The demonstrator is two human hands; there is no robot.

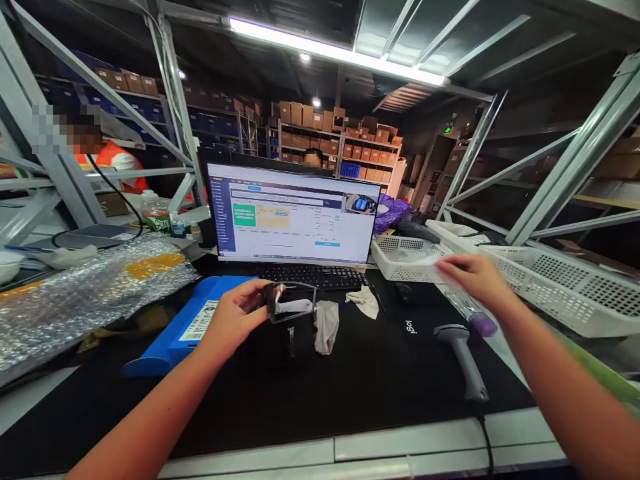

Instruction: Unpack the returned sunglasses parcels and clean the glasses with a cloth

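My left hand is closed on the left end of a small dark frame-shaped object with a thin grey rim, held up above the black desk mat. I cannot make out its exact kind. Just below and right of it lies a grey cloth, with a cream cloth farther right. My right hand is at the near edge of a white perforated basket, fingertips pinched together on a whitish, see-through plastic piece, partly blurred. Under this hand lies a clear bottle with a purple cap.
A blue box lies left beside bubble-wrapped packing. A monitor and keyboard stand ahead. A grey barcode scanner and mouse lie right, near another white basket. Other people are beyond the racks.
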